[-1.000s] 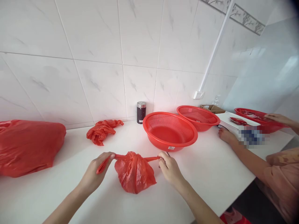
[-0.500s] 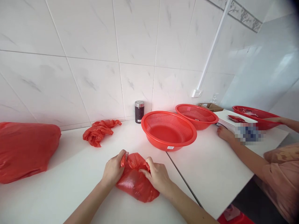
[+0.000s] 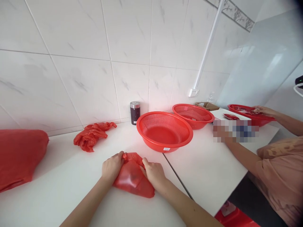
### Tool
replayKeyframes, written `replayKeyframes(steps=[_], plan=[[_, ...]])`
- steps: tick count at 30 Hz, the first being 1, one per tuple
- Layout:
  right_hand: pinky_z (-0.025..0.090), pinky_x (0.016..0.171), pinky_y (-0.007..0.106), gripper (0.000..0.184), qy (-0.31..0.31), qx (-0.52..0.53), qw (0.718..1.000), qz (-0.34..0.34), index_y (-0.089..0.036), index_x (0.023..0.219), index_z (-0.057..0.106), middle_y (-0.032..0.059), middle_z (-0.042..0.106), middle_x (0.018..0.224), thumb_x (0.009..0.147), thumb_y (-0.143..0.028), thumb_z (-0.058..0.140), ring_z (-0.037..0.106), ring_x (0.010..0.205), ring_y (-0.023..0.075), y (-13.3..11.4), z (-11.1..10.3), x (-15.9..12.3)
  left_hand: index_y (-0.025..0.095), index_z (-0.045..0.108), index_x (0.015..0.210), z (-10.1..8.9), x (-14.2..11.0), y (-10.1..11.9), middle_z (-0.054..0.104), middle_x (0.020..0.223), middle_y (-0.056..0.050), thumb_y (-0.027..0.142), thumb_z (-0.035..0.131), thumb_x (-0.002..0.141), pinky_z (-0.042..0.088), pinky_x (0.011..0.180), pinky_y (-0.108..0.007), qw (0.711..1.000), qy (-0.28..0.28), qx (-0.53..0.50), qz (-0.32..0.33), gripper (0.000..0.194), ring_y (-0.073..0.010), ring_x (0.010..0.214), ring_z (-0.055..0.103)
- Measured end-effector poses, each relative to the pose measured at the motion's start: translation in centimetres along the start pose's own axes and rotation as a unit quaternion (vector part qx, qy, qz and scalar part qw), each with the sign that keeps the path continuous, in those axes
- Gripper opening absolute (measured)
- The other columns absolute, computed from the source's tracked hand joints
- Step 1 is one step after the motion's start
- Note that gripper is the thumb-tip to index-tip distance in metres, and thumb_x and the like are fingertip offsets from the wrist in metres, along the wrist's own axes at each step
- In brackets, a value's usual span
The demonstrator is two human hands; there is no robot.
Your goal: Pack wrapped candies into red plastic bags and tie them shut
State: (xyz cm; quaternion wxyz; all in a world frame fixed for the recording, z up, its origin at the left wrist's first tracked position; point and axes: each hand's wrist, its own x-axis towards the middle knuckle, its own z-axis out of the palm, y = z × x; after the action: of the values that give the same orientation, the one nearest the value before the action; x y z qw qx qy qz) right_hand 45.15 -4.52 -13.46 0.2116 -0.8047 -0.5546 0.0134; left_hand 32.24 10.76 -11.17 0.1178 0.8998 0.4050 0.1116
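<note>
A filled red plastic bag point(image 3: 133, 181) lies on the white table right before me. My left hand point(image 3: 112, 166) is closed on the bag's upper left edge, knuckles up. On the upper right edge my right hand point(image 3: 154, 174) grips the plastic, thumb on top. Between the two hands the bag's top is pulled apart sideways; what is inside does not show clearly. Just beyond my right hand stands a red perforated basin point(image 3: 165, 130) with a small white label on its rim.
A crumpled red bag point(image 3: 91, 135) and a large full red bag point(image 3: 21, 159) lie to the left. A dark tumbler point(image 3: 135, 113) stands by the wall. A second red basin point(image 3: 193, 116) sits further right. At far right, a co-worker's hand point(image 3: 262, 110) is over another basin point(image 3: 251, 116).
The gathered, knotted-looking top of the bag has become spread and flatter between my hands. My view has turned slightly right. The co-worker's far hand has risen at the far basin.
</note>
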Motion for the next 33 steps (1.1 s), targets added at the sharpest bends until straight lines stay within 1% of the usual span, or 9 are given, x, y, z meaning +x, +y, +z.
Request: replayKeyframes(steps=[4,6,8,11,14,19,23,27,33], plan=[[0.024,0.05,0.026,0.017,0.004,0.041,0.999,0.011,-0.022,0.089,0.048,0.0009,0.065,0.067,0.096,-0.036,0.04,0.06,0.058,0.0179,0.2,-1.3,-0.2,0.023,0.058,0.087,-0.3,-0.3,0.3,0.066,0.101,-0.009,0.037,0.032,0.092,0.047,0.075,-0.04,0.996,0.045,-0.073,0.023,0.03,-0.0285,0.091,0.063],[0.031,0.053,0.024,0.022,-0.004,0.118,0.993,0.021,-0.024,0.09,0.046,0.0001,0.067,0.077,0.095,-0.045,0.041,0.062,0.066,0.0165,0.3,-2.3,-0.7,0.023,0.057,0.101,-0.6,-0.9,0.6,0.062,0.117,-0.009,0.041,0.025,0.095,0.046,0.089,-0.037,0.987,0.071,-0.133,0.045,0.038,-0.0256,0.109,0.058],[0.036,0.056,0.023,0.031,-0.036,0.221,0.974,0.035,-0.025,0.091,0.044,-0.0013,0.066,0.085,0.086,-0.054,0.054,0.063,0.072,0.016,0.4,-3.1,-1.4,0.024,0.053,0.113,-1.0,-1.6,1.1,0.061,0.122,-0.007,0.044,0.019,0.097,0.045,0.094,-0.032,0.976,0.075,-0.19,0.068,0.043,-0.0203,0.114,0.057],[0.039,0.057,0.023,0.045,-0.083,0.294,0.951,0.05,-0.025,0.09,0.043,-0.0027,0.064,0.084,0.067,-0.049,0.074,0.06,0.072,0.0169,0.6,-3.7,-2.2,0.025,0.056,0.098,-1.4,-2.4,1.7,0.068,0.098,-0.002,0.047,0.02,0.097,0.05,0.081,-0.027,0.966,0.039,-0.237,0.095,0.042,-0.0177,0.09,0.065],[0.04,0.06,0.023,0.031,-0.096,0.333,0.937,0.044,-0.025,0.087,0.043,-0.0035,0.061,0.082,0.071,-0.033,0.069,0.056,0.072,0.0149,0.8,-4.0,-2.7,0.026,0.043,0.074,-2.0,-2.8,1.8,0.058,0.064,0.004,0.051,0.022,0.096,0.047,0.062,-0.026,0.968,0.01,-0.237,0.085,0.039,-0.0162,0.06,0.057],[0.039,0.058,0.02,0.024,-0.107,0.396,0.912,0.026,-0.024,0.078,0.036,-0.005,0.055,0.078,0.074,-0.025,0.059,0.049,0.068,0.0114,1.1,-4.1,-2.7,0.026,0.033,0.066,-3.5,-3.2,0.4,0.042,0.049,0.006,0.053,0.025,0.094,0.037,0.053,-0.027,0.984,-0.018,-0.177,0.026,0.04,-0.017,0.048,0.045],[0.032,0.053,0.019,0.023,-0.094,0.336,0.937,0.007,-0.024,0.075,0.032,-0.0068,0.051,0.069,0.076,-0.023,0.055,0.044,0.062,0.0104,0.7,-3.3,-2.3,0.025,0.039,0.062,-3.2,-3.1,-1.5,0.053,0.054,0.001,0.054,0.025,0.093,0.037,0.056,-0.03,0.993,-0.031,-0.107,-0.034,0.044,-0.0211,0.054,0.053],[0.021,0.048,0.022,0.029,-0.05,0.229,0.972,-0.017,-0.022,0.067,0.022,-0.0079,0.031,0.055,0.079,-0.021,0.049,0.028,0.051,0.0094,0.3,-2.2,-2.3,0.025,0.049,0.068,-2.3,-2.6,-3.0,0.062,0.064,-0.004,0.051,0.027,0.092,0.035,0.057,-0.032,0.996,-0.006,-0.052,-0.073,0.042,-0.0239,0.059,0.056],[0.015,0.046,0.024,0.039,-0.047,0.264,0.963,-0.015,-0.021,0.064,0.015,-0.007,0.019,0.054,0.086,-0.034,0.046,0.016,0.051,0.0096,0.3,-1.4,-2.5,0.027,0.059,0.083,-1.8,-2.6,-4.6,0.07,0.08,-0.007,0.041,0.029,0.092,0.033,0.06,-0.033,0.993,0.042,-0.039,-0.106,0.033,-0.0251,0.068,0.06]])
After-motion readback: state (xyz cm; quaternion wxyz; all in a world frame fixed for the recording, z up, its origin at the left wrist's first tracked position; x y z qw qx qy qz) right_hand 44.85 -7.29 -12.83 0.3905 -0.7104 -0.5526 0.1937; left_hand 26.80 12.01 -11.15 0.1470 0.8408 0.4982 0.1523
